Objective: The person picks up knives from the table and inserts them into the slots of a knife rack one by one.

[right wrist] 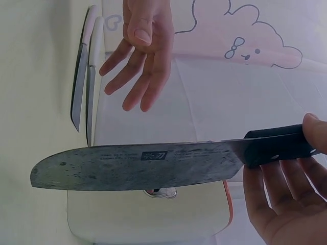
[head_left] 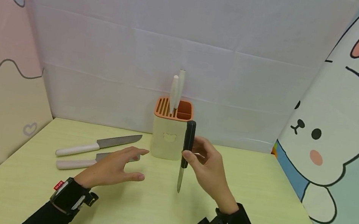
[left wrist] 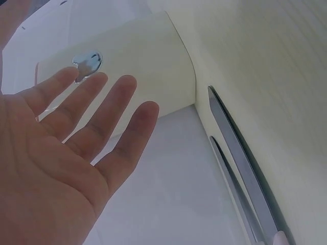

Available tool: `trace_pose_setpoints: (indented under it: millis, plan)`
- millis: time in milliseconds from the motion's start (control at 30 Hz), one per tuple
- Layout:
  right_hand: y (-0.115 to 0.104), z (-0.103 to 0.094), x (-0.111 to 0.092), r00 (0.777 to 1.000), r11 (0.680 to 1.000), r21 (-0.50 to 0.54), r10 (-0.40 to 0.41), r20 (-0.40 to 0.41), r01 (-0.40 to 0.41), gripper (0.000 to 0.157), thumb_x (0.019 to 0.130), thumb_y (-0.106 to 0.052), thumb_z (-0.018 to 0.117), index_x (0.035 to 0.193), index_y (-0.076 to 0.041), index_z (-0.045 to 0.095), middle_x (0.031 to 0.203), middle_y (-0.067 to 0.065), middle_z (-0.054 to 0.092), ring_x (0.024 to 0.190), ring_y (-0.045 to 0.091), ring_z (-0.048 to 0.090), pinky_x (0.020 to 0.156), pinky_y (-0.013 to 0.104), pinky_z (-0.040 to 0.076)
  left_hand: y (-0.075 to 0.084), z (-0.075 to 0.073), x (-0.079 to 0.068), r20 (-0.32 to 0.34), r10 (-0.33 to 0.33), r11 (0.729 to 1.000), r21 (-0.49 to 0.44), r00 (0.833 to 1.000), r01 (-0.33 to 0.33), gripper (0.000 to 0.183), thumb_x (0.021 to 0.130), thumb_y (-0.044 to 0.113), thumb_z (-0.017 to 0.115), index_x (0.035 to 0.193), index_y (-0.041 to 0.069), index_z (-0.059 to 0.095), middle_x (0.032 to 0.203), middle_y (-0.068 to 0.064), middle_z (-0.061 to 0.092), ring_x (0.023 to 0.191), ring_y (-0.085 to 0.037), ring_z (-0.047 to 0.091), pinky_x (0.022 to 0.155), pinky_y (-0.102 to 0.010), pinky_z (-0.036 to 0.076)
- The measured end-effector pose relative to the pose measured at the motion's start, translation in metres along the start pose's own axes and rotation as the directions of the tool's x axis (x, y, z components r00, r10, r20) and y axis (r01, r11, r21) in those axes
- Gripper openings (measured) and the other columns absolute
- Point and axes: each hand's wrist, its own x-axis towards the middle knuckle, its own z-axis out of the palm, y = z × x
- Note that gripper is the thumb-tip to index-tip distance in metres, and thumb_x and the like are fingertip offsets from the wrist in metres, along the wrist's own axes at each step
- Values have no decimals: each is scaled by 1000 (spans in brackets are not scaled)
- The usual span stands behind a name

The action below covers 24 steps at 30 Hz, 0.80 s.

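My right hand (head_left: 208, 165) grips a kitchen knife by its black handle (head_left: 189, 140), thumb on one side and fingers on the other. The knife hangs blade down in front of the knife block (head_left: 166, 141). In the right wrist view its broad, stained blade (right wrist: 133, 166) shows full length, with a small dark logo. My left hand (head_left: 113, 167) is spread over the table with nothing in it, its fingers straight in the left wrist view. Under and beside it lie two white-handled knives, a farther knife (head_left: 79, 149) and a nearer knife (head_left: 72, 164), the nearer blade partly hidden by the hand.
The cream block has an orange slotted top (head_left: 163, 106) with two white-handled knives (head_left: 173, 92) standing in it and a larger compartment (head_left: 185, 109) at right. A white sheet (head_left: 122, 50) hangs behind the pale table (head_left: 151, 215); printed cartoon panels flank both sides.
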Motion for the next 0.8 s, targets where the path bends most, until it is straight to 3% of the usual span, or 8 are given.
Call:
trace_pose_setpoints:
  millis: [200,400,800]
  plan:
    - [1,0,0,1000,999,35,28,-13,-27,36,89,1,64,124,-1,54,104,15,59,93,29,59,84,33,53,-2,4,1,-9,-1,1000,8,1000,1,70,80,66,63,140,42,36,135,14,46,112,-7,52,83,-38,49]
    - [3,-1,0,999,998,49,36,-19,-35,35,90,-1,64,124,-1,54,105,15,59,93,29,59,85,33,52,-1,11,2,-11,25,1000,19,1000,-25,68,81,67,61,140,43,35,133,21,44,111,-3,51,80,-34,50]
    - [3,1,1,999,997,61,36,-19,-35,35,91,0,63,124,-1,53,107,14,59,94,28,59,85,35,52,6,31,12,-98,99,988,-109,990,-110,66,86,56,64,143,39,35,127,20,48,104,-2,53,81,-31,52]
